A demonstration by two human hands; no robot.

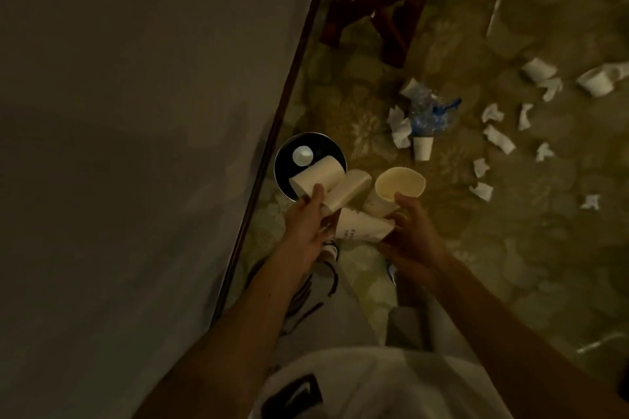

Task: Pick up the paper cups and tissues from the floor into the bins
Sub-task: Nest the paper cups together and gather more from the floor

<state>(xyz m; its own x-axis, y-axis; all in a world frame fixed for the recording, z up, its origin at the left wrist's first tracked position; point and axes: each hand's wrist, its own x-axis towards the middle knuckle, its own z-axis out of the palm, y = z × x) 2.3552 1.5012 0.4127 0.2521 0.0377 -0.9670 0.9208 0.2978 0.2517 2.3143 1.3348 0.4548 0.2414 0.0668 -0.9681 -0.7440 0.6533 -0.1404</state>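
Note:
My left hand (pixel 306 219) grips two white paper cups (pixel 320 177) lying sideways, one of them over the rim of a round dark bin (pixel 289 146). My right hand (pixel 408 235) holds two more paper cups: one upright with its mouth open (pixel 400 182) and one on its side (pixel 360 224). A pale round thing lies inside the bin. On the floor an upright paper cup (pixel 422 147) stands beside crumpled tissues (pixel 399 127). More tissues (pixel 498 138) and tipped cups (pixel 537 69) are scattered to the right.
A large grey table (pixel 136 112) with a dark edge fills the left side, the bin close against it. Dark wooden chair legs (pixel 384 3) stand at the top. A crushed clear plastic bottle with blue label (pixel 429 110) lies on the patterned floor. My legs and shoes are below.

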